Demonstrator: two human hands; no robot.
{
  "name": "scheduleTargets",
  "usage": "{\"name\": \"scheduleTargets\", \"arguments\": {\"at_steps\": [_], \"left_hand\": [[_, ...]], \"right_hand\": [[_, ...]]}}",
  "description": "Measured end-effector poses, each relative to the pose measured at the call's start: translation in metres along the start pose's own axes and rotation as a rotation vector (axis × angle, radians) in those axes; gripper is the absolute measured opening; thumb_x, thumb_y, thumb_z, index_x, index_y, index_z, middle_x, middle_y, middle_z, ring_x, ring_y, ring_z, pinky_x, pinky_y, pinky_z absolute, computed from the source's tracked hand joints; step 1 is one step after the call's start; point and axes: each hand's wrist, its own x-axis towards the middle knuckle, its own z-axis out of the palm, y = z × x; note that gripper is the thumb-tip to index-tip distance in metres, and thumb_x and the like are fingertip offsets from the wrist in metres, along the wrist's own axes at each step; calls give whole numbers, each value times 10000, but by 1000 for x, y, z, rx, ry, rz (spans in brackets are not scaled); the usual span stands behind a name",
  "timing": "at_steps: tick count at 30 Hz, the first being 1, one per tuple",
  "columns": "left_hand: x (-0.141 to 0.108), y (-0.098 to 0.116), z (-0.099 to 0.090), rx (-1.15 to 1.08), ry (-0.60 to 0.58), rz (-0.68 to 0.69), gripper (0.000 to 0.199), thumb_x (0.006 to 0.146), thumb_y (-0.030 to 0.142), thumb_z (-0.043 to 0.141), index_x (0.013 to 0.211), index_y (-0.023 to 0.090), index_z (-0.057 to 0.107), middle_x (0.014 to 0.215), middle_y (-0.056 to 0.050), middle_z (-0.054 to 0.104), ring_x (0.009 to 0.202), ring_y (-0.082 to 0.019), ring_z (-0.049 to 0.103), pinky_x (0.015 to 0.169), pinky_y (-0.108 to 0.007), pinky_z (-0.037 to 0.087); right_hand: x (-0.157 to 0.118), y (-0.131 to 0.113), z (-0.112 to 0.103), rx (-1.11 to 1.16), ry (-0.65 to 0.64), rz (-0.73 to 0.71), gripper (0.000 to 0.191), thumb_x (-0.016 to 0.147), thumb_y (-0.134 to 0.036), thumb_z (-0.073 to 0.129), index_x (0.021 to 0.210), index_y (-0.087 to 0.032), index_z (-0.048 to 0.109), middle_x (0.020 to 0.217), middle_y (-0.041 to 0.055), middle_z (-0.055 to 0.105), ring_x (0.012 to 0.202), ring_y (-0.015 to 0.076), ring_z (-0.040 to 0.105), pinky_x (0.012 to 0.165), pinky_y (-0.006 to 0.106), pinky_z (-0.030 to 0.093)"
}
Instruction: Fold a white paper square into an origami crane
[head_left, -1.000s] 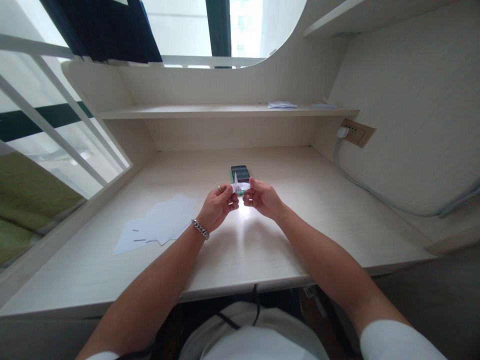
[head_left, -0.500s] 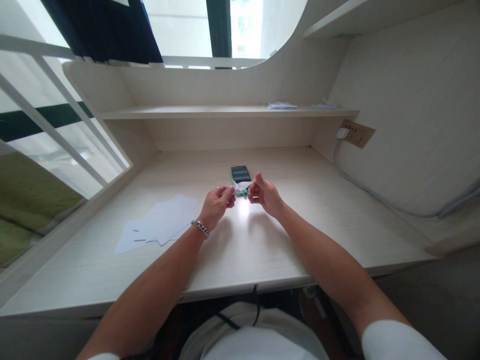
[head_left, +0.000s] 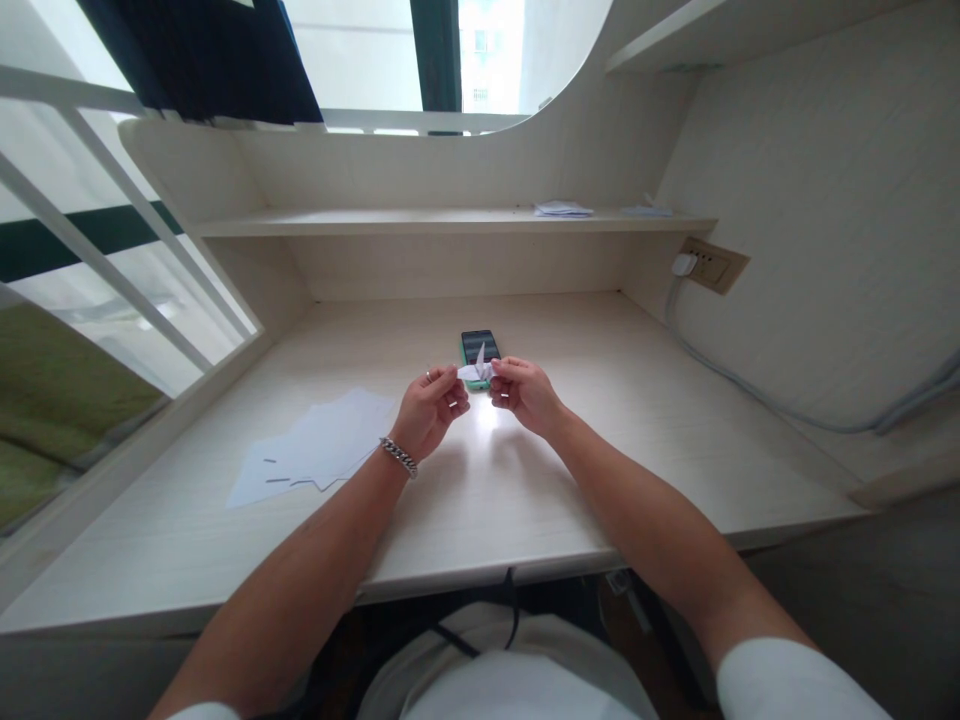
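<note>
A small piece of folded white paper (head_left: pixel 481 369), with one point sticking up, is stretched between my two hands above the desk. My left hand (head_left: pixel 430 408), with a ring and a chain bracelet, pinches its left tip between thumb and forefinger. On the other side, my right hand (head_left: pixel 526 393) is closed on the right end of the paper, the thumb and fingers together. Just behind the paper lies a phone (head_left: pixel 480 346) with a green case, screen up, partly covered by the paper from this view.
Loose white sheets (head_left: pixel 322 445) lie on the desk (head_left: pixel 585 350) to the left. Above the back of the desk runs a shelf (head_left: pixel 420 222) with a small paper stack (head_left: pixel 562 209). A cable (head_left: pixel 739 385) hangs from the wall socket (head_left: pixel 715 266) at right.
My right hand has closed on the right end of the folded paper, its thumb coming down. The paper has turned, and its pointed part now stands up; my left grip has shifted to the left tip.
</note>
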Motion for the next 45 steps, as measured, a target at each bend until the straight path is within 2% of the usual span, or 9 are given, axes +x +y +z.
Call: {"name": "scheduleTargets", "arguments": {"at_steps": [7,13,18,22,26,29,31,37,45], "left_hand": [[4,7,-5,7,62,52,315,686,339,811,688,167,547,647,26,565,569,-82,520,573,-230,444],[4,-3,-4,177,32,54,409,740,543,720,714,151,605,652,-14,594,572,-110,534,552,-249,435],[4,-5,-4,343,57,77,347,674,428,804,685,147,601,633,-9,601,571,-102,528,567,-244,428],[6,-5,-5,338,115,96,327,666,407,802,691,149,602,613,-1,595,546,-97,520,555,-244,423],[8,-6,-7,385,206,114,342,657,422,806,696,140,616,605,-3,597,518,-91,515,538,-241,418],[8,-7,-7,419,242,120,358,652,440,812,692,136,627,607,-12,605,513,-92,517,535,-241,420],[8,-8,-6,440,243,123,362,651,445,814,687,134,632,608,-16,609,516,-95,522,533,-241,422],[7,-10,-6,475,185,118,380,645,467,818,695,132,647,615,-26,620,523,-100,536,534,-243,429],[9,-14,-9,520,136,95,395,638,482,820,697,125,662,621,-37,624,514,-101,535,517,-241,414]], "right_hand": [[2,-8,-14,15,73,-51,330,587,-342,803,604,-183,515,545,-40,525,488,70,441,450,194,340],[1,-3,-8,-77,39,-43,378,592,-397,823,624,-182,514,535,-39,548,470,76,464,467,209,338],[1,-2,-8,-146,13,-38,410,624,-472,809,622,-177,525,577,-17,592,490,83,492,489,222,362],[6,-4,-15,-184,157,-64,400,645,-492,790,628,-177,546,620,-5,605,508,83,491,484,221,368],[7,-5,-17,-353,329,-242,400,703,-548,734,643,-198,552,616,3,601,506,106,487,490,249,377],[1,-2,-12,-613,271,-446,367,754,-565,686,703,-211,603,640,8,609,555,131,506,542,268,389],[-3,1,-7,-777,225,-520,313,759,-527,701,766,-223,628,684,11,630,612,148,535,608,280,407],[-4,9,-3,-994,210,-580,211,810,-433,655,750,-235,613,714,10,639,628,156,534,657,294,390],[-3,8,-7,-1024,287,-580,184,804,-390,632,707,-235,618,674,12,646,609,169,541,657,303,372]]}}
